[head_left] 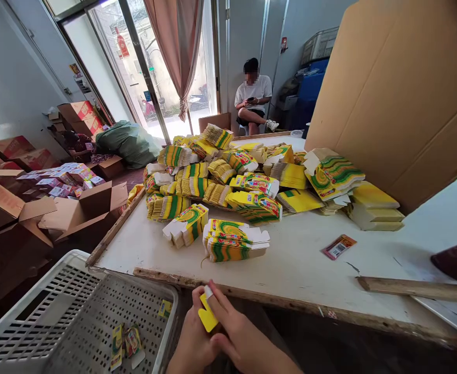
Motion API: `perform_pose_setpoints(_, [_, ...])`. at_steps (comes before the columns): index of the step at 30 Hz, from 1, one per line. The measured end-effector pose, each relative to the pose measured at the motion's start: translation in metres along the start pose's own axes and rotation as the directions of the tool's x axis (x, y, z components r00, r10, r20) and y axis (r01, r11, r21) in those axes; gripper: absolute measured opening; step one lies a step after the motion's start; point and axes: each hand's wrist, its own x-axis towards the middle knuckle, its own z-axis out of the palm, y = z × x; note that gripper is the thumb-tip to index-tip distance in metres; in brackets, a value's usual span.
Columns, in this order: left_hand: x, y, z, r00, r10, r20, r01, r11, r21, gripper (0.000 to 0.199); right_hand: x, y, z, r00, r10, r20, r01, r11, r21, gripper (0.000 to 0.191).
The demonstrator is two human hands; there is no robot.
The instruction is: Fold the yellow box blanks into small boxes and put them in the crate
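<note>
Both my hands are around a small yellow carton (209, 318), low in front of the table's near edge. My left hand (195, 337) wraps it from the left, and my right hand (240, 328) presses over it from the right. A yellow flap and a white edge show between the fingers; the rest of the carton is hidden. Just beyond, on the white table (290, 259), lie a stack of flat yellow-and-green cartons (234, 241) and a smaller stack (187, 226). Behind them rises a heap of bundled flat cartons (216, 179).
At the lower left stands a grey plastic crate (166, 332) with several cartons inside. A small packet (339, 246) and a wooden strip (415, 289) lie on the right. A large cardboard sheet (392, 98) stands upright behind. A seated person (253, 93) is beyond the table.
</note>
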Motion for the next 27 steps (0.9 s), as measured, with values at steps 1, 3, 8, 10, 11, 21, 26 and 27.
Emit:
perform_pose_setpoints(1, [0.002, -0.002, 0.002, 1.0, 0.006, -0.012, -0.006, 1.0, -0.013, 0.051, 0.001, -0.002, 0.001, 0.999, -0.014, 0.034, 0.017, 0.997, -0.079, 0.066])
perform_pose_setpoints(3, [0.003, -0.005, 0.006, 0.998, -0.02, -0.056, 0.018, 0.999, -0.038, 0.052, 0.004, -0.004, 0.0, 0.999, -0.034, 0.037, 0.039, 0.988, -0.149, 0.058])
perform_pose_setpoints(8, [-0.004, -0.002, 0.005, 0.985, -0.071, -0.159, 0.075, 0.997, 0.017, 0.051, 0.009, 0.004, -0.011, 0.986, -0.104, -0.131, 0.079, 0.98, -0.183, 0.047])
perform_pose_setpoints(10, [-0.007, 0.0, 0.0, 0.989, -0.045, -0.139, 0.054, 0.997, 0.057, 0.048, 0.008, 0.008, -0.017, 0.992, -0.094, -0.089, 0.071, 0.971, -0.229, 0.046])
perform_pose_setpoints(11, [-0.009, 0.001, -0.003, 0.991, -0.032, -0.132, 0.042, 0.996, 0.075, 0.047, 0.007, 0.008, -0.02, 0.996, -0.077, -0.038, 0.064, 0.964, -0.257, 0.044])
perform_pose_setpoints(21, [-0.007, 0.002, -0.019, 0.998, 0.061, -0.015, -0.06, 0.994, 0.096, 0.064, 0.003, -0.026, -0.058, 0.992, -0.017, 0.121, 0.055, 0.946, -0.32, 0.016])
perform_pose_setpoints(26, [-0.006, -0.008, -0.018, 0.98, 0.156, -0.124, -0.13, 0.973, 0.191, 0.053, 0.006, -0.009, -0.033, 0.997, 0.031, -0.077, -0.049, 0.97, -0.24, 0.049])
perform_pose_setpoints(27, [-0.008, -0.012, -0.023, 0.981, 0.148, -0.128, -0.122, 0.974, 0.189, 0.049, 0.008, -0.004, -0.03, 0.997, 0.02, -0.073, -0.036, 0.972, -0.231, 0.062])
